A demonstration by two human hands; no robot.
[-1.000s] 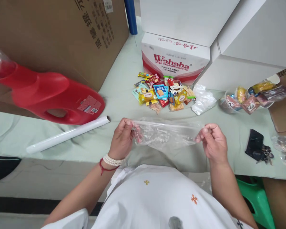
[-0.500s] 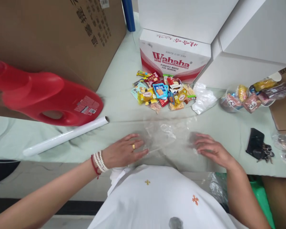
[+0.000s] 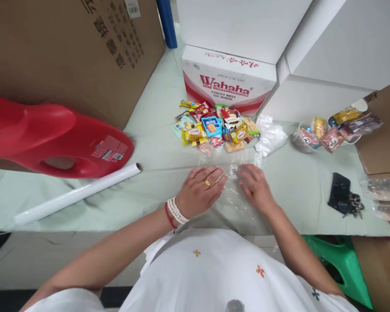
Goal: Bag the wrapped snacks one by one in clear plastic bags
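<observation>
Fingers of your left hand [image 3: 201,190] lie close together and those of your right hand [image 3: 257,186] spread slightly, both at the clear plastic bag [image 3: 235,200], though whether either pinches it cannot be told. The bag lies on the near part of the pale green cloth [image 3: 307,186], its far edge by the snack packets [image 3: 214,128]; light, even pressure from both hands would likely keep it flat without bunching.

A storeroom-like workspace is indicated; exact type not determined. Along the rear of a cloth-covered table [image 3: 312,186], a brown carton [image 3: 68,56], white boxes [image 3: 341,47] and a Wahaha carton [image 3: 227,84] are seen.
</observation>
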